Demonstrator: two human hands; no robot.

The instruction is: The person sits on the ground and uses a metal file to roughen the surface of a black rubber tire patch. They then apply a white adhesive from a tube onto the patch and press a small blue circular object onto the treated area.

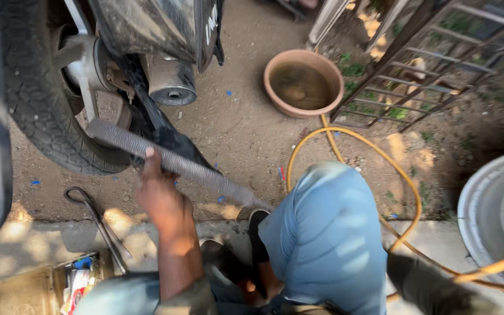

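My left hand (157,189) is closed around a black rubber inner tube (147,105) that hangs down from the motorcycle's rear wheel. One finger sticks up past the edge of a long grey metal file (164,156). The file lies across the tube just above my hand and looks blurred. Its right end (252,201) runs behind my raised knee in light blue jeans (328,233). My right hand is hidden behind that knee; only a dark sleeve (421,280) shows at the lower right.
A motorcycle tyre (36,105) and exhaust pipe (171,87) stand at upper left. A clay basin of water (303,83), a yellow hose (406,192), a metal gate (438,52), a steel wheel rim (497,210), a bent tyre lever (97,221) and an open toolbox (36,289) surround me.
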